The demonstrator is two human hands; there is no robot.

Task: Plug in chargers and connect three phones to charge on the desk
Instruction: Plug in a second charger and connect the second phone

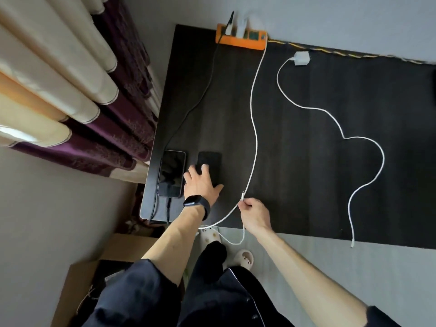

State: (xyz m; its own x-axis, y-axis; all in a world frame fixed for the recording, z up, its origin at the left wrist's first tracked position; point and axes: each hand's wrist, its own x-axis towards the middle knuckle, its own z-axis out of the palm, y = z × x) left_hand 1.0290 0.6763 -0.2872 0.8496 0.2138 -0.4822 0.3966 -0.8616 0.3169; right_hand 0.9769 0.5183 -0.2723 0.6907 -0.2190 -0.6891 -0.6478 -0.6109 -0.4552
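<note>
Dark sleeves (132, 293) cut off below; right grip (254, 215) pinches white cable (253, 128), left grip (201, 185) flat, half-hiding phone (212, 159).

The dark bench (306, 166) bears an orange power strip (240, 42) at its far edge, a left phone (171, 173) just beside a right phone (212, 160) near its front left corner, a dark cable (200, 97), a white cable (253, 109) and a loose white charger (301, 58).

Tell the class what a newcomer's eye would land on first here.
The orange power strip at the far edge stands out against the dark desk. From it a white cable curves down to the right hand, which pinches its plug end, while the left hand rests on a dark phone near the front left corner. A second white cable snakes loose across the right side.
</note>
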